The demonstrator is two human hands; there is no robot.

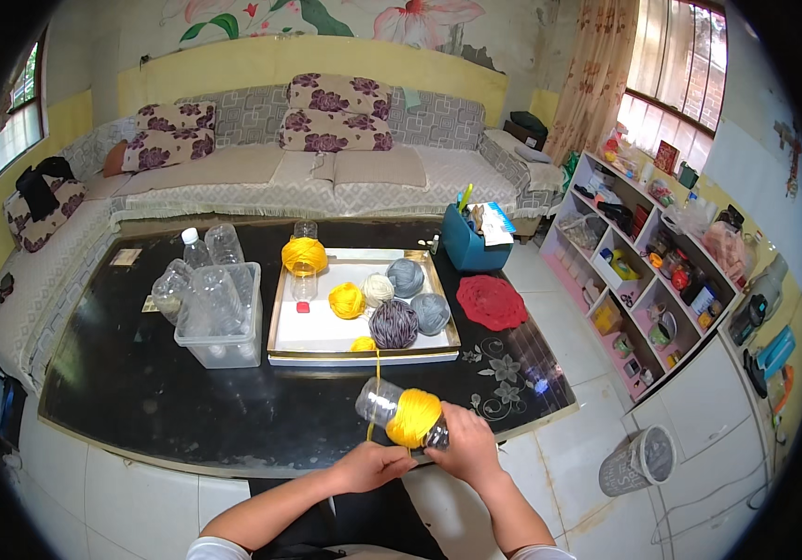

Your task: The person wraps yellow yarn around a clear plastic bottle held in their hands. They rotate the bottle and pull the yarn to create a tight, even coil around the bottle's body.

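Observation:
My right hand (pixel 467 441) grips one end of a clear plastic bottle (pixel 378 400) with yellow yarn (pixel 414 418) wound around its middle. Beside it, my left hand (pixel 371 467) pinches a yellow yarn strand close to the wound part. The strand runs up over the near rim of a shallow white box (pixel 317 329) to a small yellow ball (pixel 363 344). In that box lie a larger yellow ball (pixel 346 300), a cream ball (pixel 377 290), a dark purple ball (pixel 393 324) and grey balls (pixel 432 313). Another bottle wrapped in yellow yarn (pixel 304 255) lies across the box's left side.
On the black table (pixel 128 392), a clear plastic bin (pixel 219 343) full of empty bottles stands left of the box. To the right are a red crocheted mat (pixel 490 302) and a blue holder (pixel 474 252). A pink-and-white shelf (pixel 597 269) and a wastebasket (pixel 638 460) stand farther right.

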